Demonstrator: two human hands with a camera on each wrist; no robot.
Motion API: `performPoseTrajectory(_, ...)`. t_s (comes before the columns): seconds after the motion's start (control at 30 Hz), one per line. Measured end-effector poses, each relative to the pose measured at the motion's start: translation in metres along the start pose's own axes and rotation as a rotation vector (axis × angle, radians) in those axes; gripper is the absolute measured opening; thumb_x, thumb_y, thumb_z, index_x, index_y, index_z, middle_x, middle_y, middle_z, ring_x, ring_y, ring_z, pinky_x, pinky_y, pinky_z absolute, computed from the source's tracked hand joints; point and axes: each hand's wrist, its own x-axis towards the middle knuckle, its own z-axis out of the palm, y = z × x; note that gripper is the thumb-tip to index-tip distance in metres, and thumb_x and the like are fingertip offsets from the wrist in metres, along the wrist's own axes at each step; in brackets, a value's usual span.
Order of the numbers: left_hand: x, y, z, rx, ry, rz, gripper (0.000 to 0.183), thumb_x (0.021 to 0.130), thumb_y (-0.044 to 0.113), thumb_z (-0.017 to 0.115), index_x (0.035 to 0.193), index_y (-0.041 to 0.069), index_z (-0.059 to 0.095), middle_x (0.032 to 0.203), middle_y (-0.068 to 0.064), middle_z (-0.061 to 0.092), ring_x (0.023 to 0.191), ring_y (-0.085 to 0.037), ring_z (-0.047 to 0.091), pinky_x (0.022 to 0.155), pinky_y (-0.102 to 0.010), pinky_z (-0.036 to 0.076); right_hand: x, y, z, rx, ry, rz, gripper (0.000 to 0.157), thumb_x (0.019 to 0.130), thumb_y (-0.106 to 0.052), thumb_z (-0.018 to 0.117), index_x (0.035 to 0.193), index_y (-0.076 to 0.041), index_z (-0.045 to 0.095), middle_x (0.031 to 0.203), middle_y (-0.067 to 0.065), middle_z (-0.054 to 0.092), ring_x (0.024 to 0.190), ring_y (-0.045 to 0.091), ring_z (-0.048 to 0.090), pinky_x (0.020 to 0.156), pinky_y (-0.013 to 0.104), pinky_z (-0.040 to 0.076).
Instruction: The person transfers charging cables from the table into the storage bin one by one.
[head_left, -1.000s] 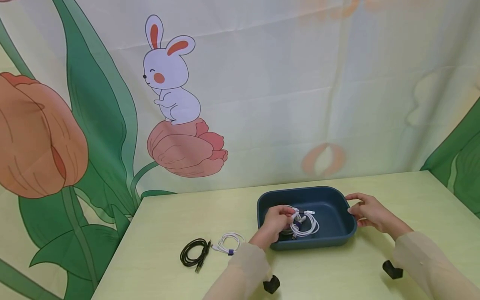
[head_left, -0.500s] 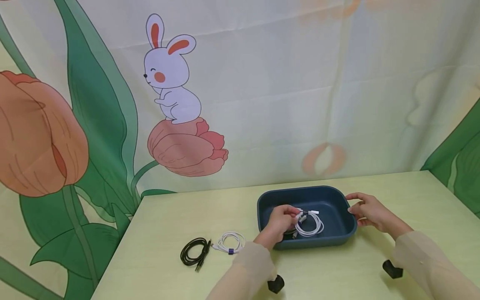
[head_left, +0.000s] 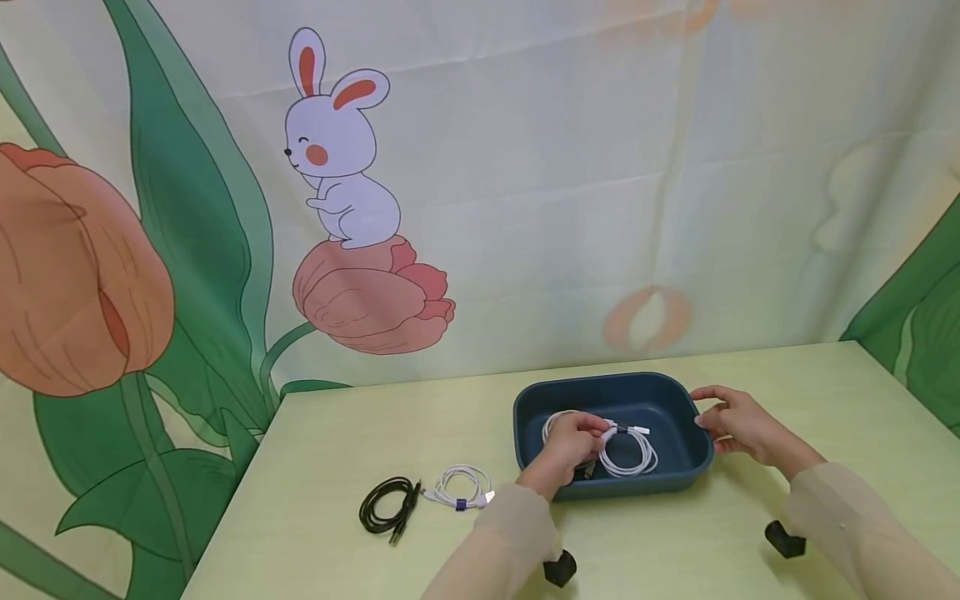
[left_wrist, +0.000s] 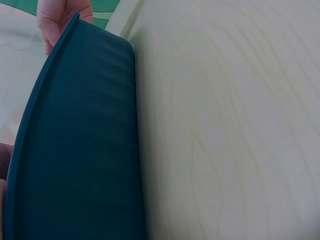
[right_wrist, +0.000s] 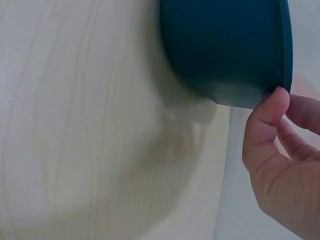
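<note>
A dark blue rectangular bin (head_left: 678, 425) stands on the table, seen in the head view. My left hand (head_left: 570, 446) reaches over its near left side and pinches a coiled white cable (head_left: 633, 467) with a dark tie. Another white cable (head_left: 551, 423) shows behind that hand, inside the bin, partly hidden by it. At the bin's right end, my right hand (head_left: 738, 423) pinches the rim between thumb and fingers. The right wrist view shows the right thumb against the bin's wall (right_wrist: 225, 55). In the left wrist view, the bin's outer side (left_wrist: 85, 130) hides most of the left hand.
Left of the bin, a coiled black cable (head_left: 390, 506) and a coiled white cable with a blue tie (head_left: 461, 492) lie on the pale table (head_left: 322, 442). A printed curtain (head_left: 525, 208) hangs behind the table's back edge.
My left hand has moved a little to the right inside the bin, carrying the white cable coil with it. Another white cable has come into sight behind it. The right hand stays on the rim.
</note>
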Motion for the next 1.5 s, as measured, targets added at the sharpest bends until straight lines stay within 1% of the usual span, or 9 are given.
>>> performPoseTrajectory(0.2, 0.003, -0.001, 0.003, 0.003, -0.004, 0.01, 0.021, 0.075, -0.012, 0.056, 0.088, 0.003, 0.065, 0.079, -0.006, 0.056, 0.064, -0.012, 0.048, 0.06, -0.019, 0.047, 0.0, 0.0, 0.0, -0.002, 0.003, 0.003, 0.05, 0.086, -0.006, 0.046, 0.132, 0.0, 0.026, 0.081, 0.005, 0.049, 0.062, 0.014, 0.05, 0.056, 0.027, 0.047)
performPoseTrajectory(0.37, 0.007, -0.002, 0.005, -0.009, 0.001, 0.008, 0.022, 0.074, -0.013, 0.056, 0.088, 0.002, 0.064, 0.075, -0.004, 0.054, 0.061, -0.011, 0.047, 0.056, -0.017, 0.043, -0.001, -0.001, 0.0, -0.003, 0.003, 0.004, 0.05, 0.086, -0.006, 0.046, 0.131, 0.0, 0.027, 0.082, 0.006, 0.049, 0.063, 0.015, 0.05, 0.056, 0.027, 0.047)
performPoseTrajectory(0.53, 0.007, -0.001, 0.006, 0.007, 0.011, 0.016, 0.022, 0.073, -0.014, 0.056, 0.086, 0.001, 0.064, 0.072, -0.003, 0.052, 0.061, -0.011, 0.046, 0.054, -0.016, 0.042, -0.001, 0.0, 0.0, -0.006, 0.004, 0.0, 0.049, 0.086, -0.006, 0.046, 0.131, 0.0, 0.027, 0.083, 0.006, 0.049, 0.063, 0.015, 0.05, 0.056, 0.027, 0.047)
performPoseTrajectory(0.67, 0.008, -0.002, 0.007, 0.051, 0.027, 0.027, 0.022, 0.072, -0.014, 0.057, 0.085, 0.003, 0.065, 0.073, -0.003, 0.053, 0.064, -0.012, 0.046, 0.056, -0.018, 0.044, 0.0, 0.0, -0.001, -0.004, 0.002, -0.004, 0.049, 0.086, -0.006, 0.046, 0.131, 0.0, 0.027, 0.084, 0.007, 0.048, 0.063, 0.015, 0.05, 0.056, 0.027, 0.047)
performPoseTrajectory(0.8, 0.009, -0.003, 0.006, 0.082, 0.05, 0.043, 0.022, 0.071, -0.015, 0.057, 0.084, 0.002, 0.065, 0.072, -0.003, 0.054, 0.067, -0.013, 0.048, 0.058, -0.019, 0.044, 0.0, 0.001, -0.001, 0.002, -0.002, -0.007, 0.049, 0.086, -0.007, 0.047, 0.131, 0.0, 0.027, 0.084, 0.006, 0.048, 0.063, 0.015, 0.05, 0.056, 0.027, 0.047)
performPoseTrajectory(1.0, 0.01, -0.002, 0.005, 0.09, 0.064, 0.033, 0.021, 0.071, -0.015, 0.057, 0.082, 0.002, 0.064, 0.073, -0.005, 0.054, 0.068, -0.014, 0.048, 0.058, -0.019, 0.044, 0.0, 0.001, -0.002, 0.005, -0.007, -0.011, 0.05, 0.087, -0.008, 0.047, 0.132, -0.001, 0.027, 0.082, 0.006, 0.048, 0.062, 0.014, 0.05, 0.056, 0.027, 0.047)
performPoseTrajectory(1.23, 0.012, -0.003, 0.003, 0.096, 0.091, 0.033, 0.021, 0.071, -0.015, 0.057, 0.081, 0.002, 0.064, 0.069, -0.002, 0.052, 0.065, -0.014, 0.049, 0.055, -0.018, 0.043, 0.0, 0.002, -0.003, 0.011, -0.015, -0.018, 0.05, 0.087, -0.008, 0.047, 0.132, -0.001, 0.027, 0.082, 0.005, 0.049, 0.061, 0.014, 0.05, 0.055, 0.027, 0.047)
performPoseTrajectory(1.37, 0.013, -0.003, 0.001, 0.115, 0.113, 0.023, 0.02, 0.072, -0.012, 0.059, 0.08, 0.004, 0.065, 0.072, -0.004, 0.054, 0.065, -0.013, 0.049, 0.055, -0.019, 0.044, 0.0, 0.002, -0.003, 0.014, -0.018, -0.019, 0.05, 0.087, -0.008, 0.048, 0.132, -0.001, 0.027, 0.081, 0.005, 0.049, 0.061, 0.014, 0.05, 0.055, 0.027, 0.047)
performPoseTrajectory(1.5, 0.014, -0.002, -0.002, 0.129, 0.119, 0.031, 0.019, 0.072, -0.012, 0.059, 0.081, 0.004, 0.065, 0.073, -0.005, 0.056, 0.064, -0.013, 0.049, 0.055, -0.019, 0.044, 0.0, 0.002, -0.003, 0.012, -0.019, -0.019, 0.05, 0.087, -0.008, 0.048, 0.132, -0.001, 0.026, 0.081, 0.004, 0.05, 0.061, 0.014, 0.05, 0.055, 0.027, 0.047)
